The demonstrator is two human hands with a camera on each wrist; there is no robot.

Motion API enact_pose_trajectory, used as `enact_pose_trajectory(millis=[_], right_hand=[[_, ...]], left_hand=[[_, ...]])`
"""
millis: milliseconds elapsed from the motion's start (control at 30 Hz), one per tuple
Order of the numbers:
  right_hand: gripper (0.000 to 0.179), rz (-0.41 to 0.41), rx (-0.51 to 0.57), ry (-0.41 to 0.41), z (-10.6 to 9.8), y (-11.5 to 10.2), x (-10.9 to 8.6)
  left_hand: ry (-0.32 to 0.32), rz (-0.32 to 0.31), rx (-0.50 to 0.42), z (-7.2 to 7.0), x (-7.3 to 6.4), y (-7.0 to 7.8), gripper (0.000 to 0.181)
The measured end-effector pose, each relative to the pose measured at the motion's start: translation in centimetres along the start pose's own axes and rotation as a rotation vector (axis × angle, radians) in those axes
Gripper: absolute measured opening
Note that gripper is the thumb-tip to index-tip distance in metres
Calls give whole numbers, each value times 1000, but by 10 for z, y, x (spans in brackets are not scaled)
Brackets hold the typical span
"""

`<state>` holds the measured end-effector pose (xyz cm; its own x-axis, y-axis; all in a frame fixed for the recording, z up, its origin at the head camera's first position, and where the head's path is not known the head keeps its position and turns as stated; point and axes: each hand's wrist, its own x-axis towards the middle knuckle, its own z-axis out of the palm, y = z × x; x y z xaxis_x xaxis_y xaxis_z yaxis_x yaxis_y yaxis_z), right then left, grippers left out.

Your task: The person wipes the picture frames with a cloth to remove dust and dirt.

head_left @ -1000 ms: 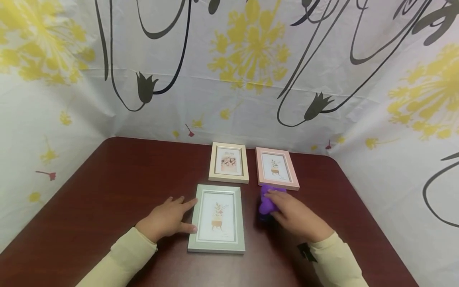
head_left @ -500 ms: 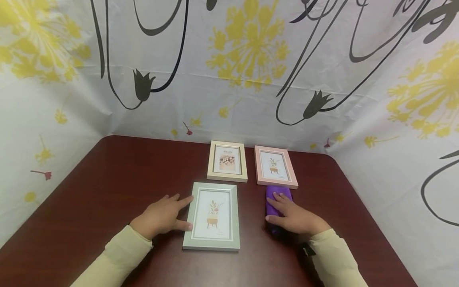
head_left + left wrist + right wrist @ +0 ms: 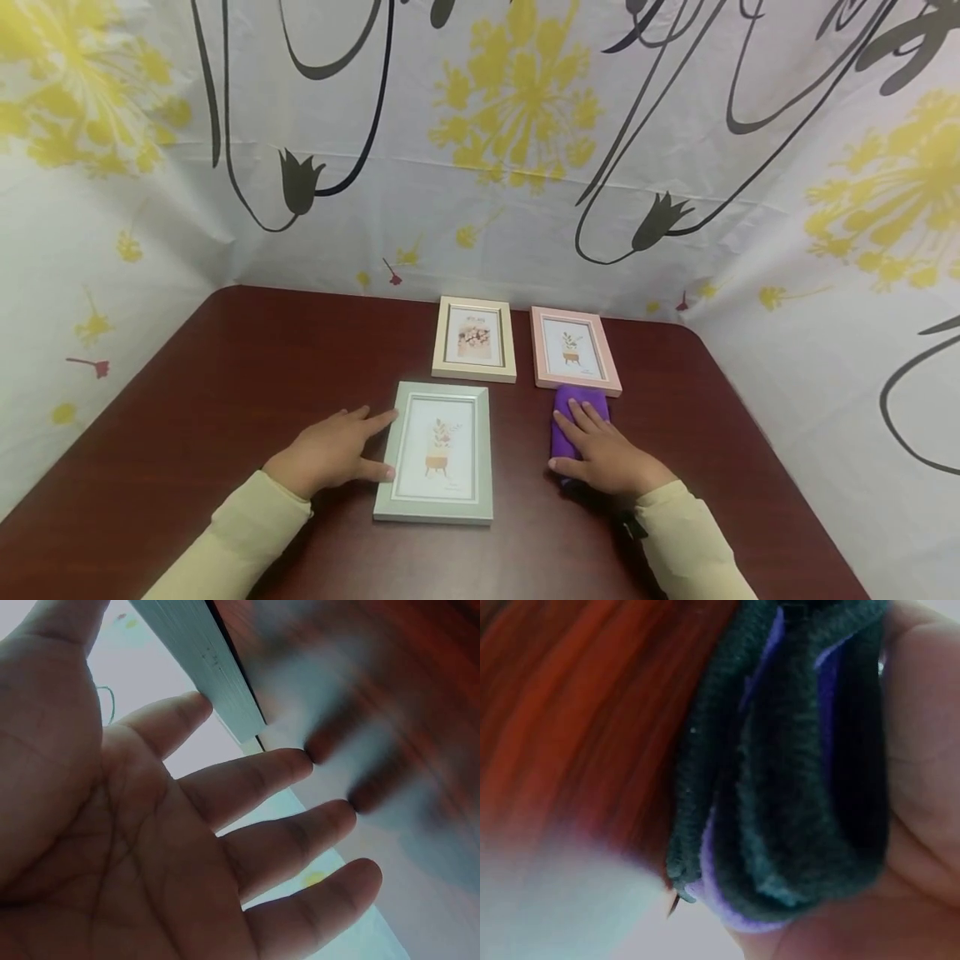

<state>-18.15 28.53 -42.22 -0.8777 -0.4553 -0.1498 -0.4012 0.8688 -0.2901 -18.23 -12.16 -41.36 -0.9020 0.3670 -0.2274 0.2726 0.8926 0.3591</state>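
A pale green picture frame (image 3: 438, 454) with a plant print lies face up in the middle of the table. My left hand (image 3: 327, 454) is spread beside it, fingertip and thumb at its left edge. In the left wrist view the palm faces the camera, with the frame's side (image 3: 202, 664) above the fingers. My right hand (image 3: 613, 454) rests with spread fingers on a folded purple cloth (image 3: 563, 446), just below the pink frame (image 3: 612, 367). The right wrist view shows the cloth's stacked folds (image 3: 787, 795), dark fuzzy inside and purple outside, against the palm.
A cream picture frame (image 3: 438, 354) lies at the back, left of the pink one. The dark red-brown table (image 3: 315, 333) meets a white patterned curtain (image 3: 360, 217) behind and at both sides.
The purple cloth was bunched under curled right fingers; now it lies folded flat beneath the spread hand. The green frame and left hand have shifted slightly left.
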Motion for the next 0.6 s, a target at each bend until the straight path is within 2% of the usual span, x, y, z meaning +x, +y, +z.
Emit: enact_pose_trajectory(millis=[133, 367, 467, 600], right_hand=[[83, 4, 12, -7, 1, 0, 0], [82, -5, 0, 16, 1, 1, -1], [81, -2, -5, 15, 1, 1, -1], [82, 8, -5, 4, 0, 0, -1]], left_hand=[[-5, 6, -9, -5, -3, -26, 96], [5, 35, 44, -37, -9, -77, 95], [4, 49, 74, -47, -7, -96, 93], [-7, 60, 89, -55, 1, -113, 94]])
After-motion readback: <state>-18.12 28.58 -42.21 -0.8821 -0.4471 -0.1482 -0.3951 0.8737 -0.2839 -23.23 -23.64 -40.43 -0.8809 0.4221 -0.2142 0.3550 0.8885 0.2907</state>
